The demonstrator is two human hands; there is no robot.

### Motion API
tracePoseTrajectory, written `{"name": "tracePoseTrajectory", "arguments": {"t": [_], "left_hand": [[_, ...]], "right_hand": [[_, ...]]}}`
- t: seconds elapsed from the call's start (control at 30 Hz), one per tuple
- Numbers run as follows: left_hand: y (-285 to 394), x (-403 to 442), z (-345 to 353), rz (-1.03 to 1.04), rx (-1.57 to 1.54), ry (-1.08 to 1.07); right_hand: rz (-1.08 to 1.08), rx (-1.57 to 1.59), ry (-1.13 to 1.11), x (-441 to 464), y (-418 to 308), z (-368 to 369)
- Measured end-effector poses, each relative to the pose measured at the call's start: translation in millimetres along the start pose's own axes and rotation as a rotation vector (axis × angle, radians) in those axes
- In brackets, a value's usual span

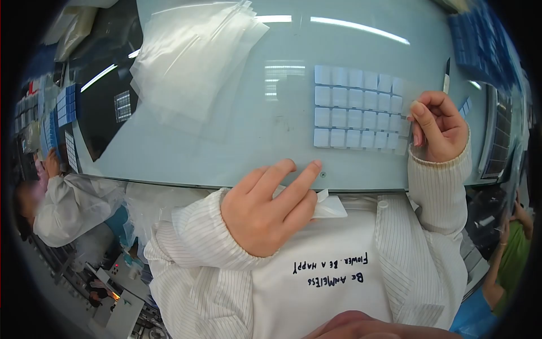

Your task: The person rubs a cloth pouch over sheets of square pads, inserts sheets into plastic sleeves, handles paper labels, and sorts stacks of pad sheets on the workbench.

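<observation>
My right hand (440,125) is at the right end of a grid of small pale-blue rectangular pieces (355,107) lying flat on the glass tabletop. Its thumb and index finger pinch the edge of a thin clear film (405,127), which appears to lie over the grid. Close to the table's front edge is my left hand (271,206), palm down, two fingers reaching forward and apart. A folded white piece (331,207), perhaps a wipe, sticks out from under its fingers and seems held there. How the left thumb grips it is hidden.
Translucent sheets (186,68) are piled at the back left, beside a black surface (104,79). A slim knife-like tool (447,76) lies beyond my right hand. Blue pieces (483,48) and a dark tray (497,133) stand far right. Co-workers sit left (73,209) and right (516,248).
</observation>
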State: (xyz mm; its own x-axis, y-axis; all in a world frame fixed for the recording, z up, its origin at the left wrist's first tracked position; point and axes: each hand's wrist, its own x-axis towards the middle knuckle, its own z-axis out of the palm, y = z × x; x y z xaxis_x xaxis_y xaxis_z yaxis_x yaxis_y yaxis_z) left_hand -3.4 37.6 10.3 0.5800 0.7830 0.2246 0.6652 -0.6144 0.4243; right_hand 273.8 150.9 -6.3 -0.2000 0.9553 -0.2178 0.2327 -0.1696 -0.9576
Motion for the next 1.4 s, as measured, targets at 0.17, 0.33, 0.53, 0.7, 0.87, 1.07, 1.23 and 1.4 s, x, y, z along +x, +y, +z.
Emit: {"name": "tracePoseTrajectory", "arguments": {"t": [0.17, 0.33, 0.53, 0.7, 0.87, 1.07, 1.23, 1.4], "left_hand": [[9.4, 1.6, -2.1, -0.073, 0.066, -0.035], [7.8, 1.7, -1.2, -0.094, 0.030, -0.047], [7.2, 2.2, -1.5, -0.106, 0.010, -0.060], [6.5, 3.4, -2.9, -0.104, 0.017, -0.065], [5.9, 2.8, -1.2, -0.105, 0.016, -0.045], [6.8, 4.3, -0.4, -0.113, 0.031, -0.040], [7.2, 4.7, -2.1, -0.119, 0.019, -0.056], [6.9, 4.2, -2.8, -0.125, 0.000, -0.078]], "right_hand": [[0.007, -0.031, 0.002, -0.1, -0.3, -0.8], [0.021, -0.041, 0.005, -0.1, 0.2, 0.1], [0.008, -0.047, 0.008, 1.0, 0.7, -0.4], [0.008, -0.023, 0.010, 1.3, -1.9, -0.3], [-0.015, -0.037, 0.006, 1.3, 0.0, -0.7], [-0.015, -0.054, 0.001, 1.6, 2.8, -2.6], [-0.024, -0.048, 0.016, 1.5, 0.7, -0.3], [-0.042, -0.061, 0.011, 1.4, 0.8, -0.4]]}}
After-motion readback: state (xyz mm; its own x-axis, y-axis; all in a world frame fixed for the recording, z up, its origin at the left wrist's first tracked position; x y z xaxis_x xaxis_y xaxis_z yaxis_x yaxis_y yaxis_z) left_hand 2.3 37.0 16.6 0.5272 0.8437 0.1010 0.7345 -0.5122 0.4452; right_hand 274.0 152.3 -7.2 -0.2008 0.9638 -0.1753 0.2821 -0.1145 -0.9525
